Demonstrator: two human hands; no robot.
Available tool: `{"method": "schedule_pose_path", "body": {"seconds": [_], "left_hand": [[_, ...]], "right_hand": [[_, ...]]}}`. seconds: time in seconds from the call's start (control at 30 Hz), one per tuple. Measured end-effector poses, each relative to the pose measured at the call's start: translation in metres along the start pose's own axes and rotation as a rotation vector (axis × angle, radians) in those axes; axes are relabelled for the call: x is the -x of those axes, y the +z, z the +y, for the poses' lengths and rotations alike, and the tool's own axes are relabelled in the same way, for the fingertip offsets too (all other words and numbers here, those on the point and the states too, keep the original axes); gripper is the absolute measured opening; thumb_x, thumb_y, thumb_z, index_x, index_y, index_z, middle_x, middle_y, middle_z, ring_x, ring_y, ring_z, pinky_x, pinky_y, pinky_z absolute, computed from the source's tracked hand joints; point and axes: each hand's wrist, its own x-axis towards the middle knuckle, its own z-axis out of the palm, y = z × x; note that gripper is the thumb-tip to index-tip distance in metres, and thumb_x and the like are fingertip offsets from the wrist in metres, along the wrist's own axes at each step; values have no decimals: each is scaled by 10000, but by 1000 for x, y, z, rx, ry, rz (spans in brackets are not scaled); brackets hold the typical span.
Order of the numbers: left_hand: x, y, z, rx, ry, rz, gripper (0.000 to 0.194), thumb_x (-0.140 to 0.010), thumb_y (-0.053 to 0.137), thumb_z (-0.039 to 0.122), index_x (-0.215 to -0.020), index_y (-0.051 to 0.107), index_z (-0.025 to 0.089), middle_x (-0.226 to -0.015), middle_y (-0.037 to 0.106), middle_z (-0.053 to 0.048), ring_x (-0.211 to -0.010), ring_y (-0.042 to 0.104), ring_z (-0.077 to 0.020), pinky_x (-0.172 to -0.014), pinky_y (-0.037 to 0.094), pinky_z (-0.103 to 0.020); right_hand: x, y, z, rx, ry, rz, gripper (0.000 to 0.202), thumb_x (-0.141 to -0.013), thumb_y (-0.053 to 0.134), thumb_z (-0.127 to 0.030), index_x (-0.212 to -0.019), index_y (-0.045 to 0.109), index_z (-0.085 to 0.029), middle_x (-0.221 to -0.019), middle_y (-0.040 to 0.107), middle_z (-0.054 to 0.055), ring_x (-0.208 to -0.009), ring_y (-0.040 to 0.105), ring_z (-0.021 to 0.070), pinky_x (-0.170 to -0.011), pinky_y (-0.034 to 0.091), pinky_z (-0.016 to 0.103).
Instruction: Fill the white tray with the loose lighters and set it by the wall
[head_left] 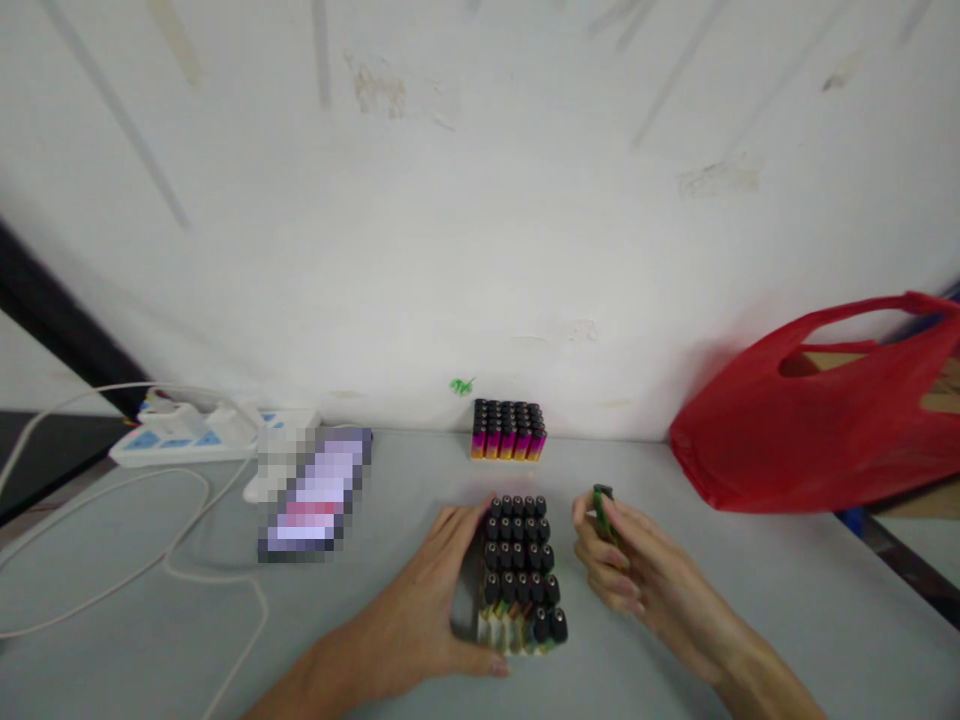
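Note:
A tray of several black-capped lighters (521, 575) stands on the grey table (787, 600) in front of me. My left hand (427, 610) cups the tray's left side, thumb along its near edge. To the tray's right, my right hand (630, 565) holds one green lighter (604, 510) upright between thumb and fingers. A second tray of black-capped lighters with pink and yellow bodies (508, 430) stands farther back against the white wall.
A red plastic bag (810, 420) over a cardboard box lies at the right. A white power strip (187, 435) with white cables (180, 560) sits at the back left. A blurred phone (315, 495) lies left of centre.

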Motion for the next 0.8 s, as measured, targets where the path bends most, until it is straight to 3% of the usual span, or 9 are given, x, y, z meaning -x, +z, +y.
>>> {"method": "schedule_pose_path", "body": {"seconds": [0.1,0.17,0.3,0.47,0.67,0.8], "left_hand": [[0,0,0,16,13,7,1431,-656,1074,511,-1781,213,311,-1789,333,-163,-1647,260,-484,-1366,178,-687],[-1,1,-1,11,8,6,1438,-651,1079,498,-1782,213,297,-1790,327,-171,-1647,263,-479,-1368,183,-677],[0,1,0,-9,-5,0,1468,-629,1089,496,-1782,211,264,-1785,337,-176,-1649,266,-469,-1375,190,-654],[1,0,1,-9,-21,-2,1450,-638,1083,486,-1782,217,277,-1795,326,-168,-1660,245,-474,-1374,179,-671],[1,0,1,-24,-31,-16,1452,-658,1073,517,-1784,194,251,-1819,274,-179,-1680,197,-452,-1386,153,-651],[-1,1,0,-23,-12,-7,1455,-658,1078,487,-1784,185,262,-1813,287,-172,-1673,218,-442,-1385,166,-645]], "right_hand": [[-4,-3,1,-37,3,15,432,-984,777,-605,-1077,696,-191,-746,316,-73,-574,203,86,-489,206,213],[-8,-7,1,-85,17,-9,491,-953,780,-658,-922,656,-183,-703,270,-91,-551,147,80,-471,170,212],[-13,-14,4,-113,-13,-36,610,-983,698,-665,-668,410,-229,-610,206,-112,-504,89,76,-444,132,229],[-17,-14,12,-131,10,-12,596,-943,689,-616,-629,332,-258,-564,179,-124,-483,71,77,-429,118,236],[-15,-7,19,-106,29,87,605,-867,760,-654,-655,347,-267,-562,169,-137,-483,52,79,-419,104,243],[-13,-1,20,-93,13,86,611,-862,766,-670,-662,353,-265,-563,172,-139,-483,57,79,-425,112,246]]}}
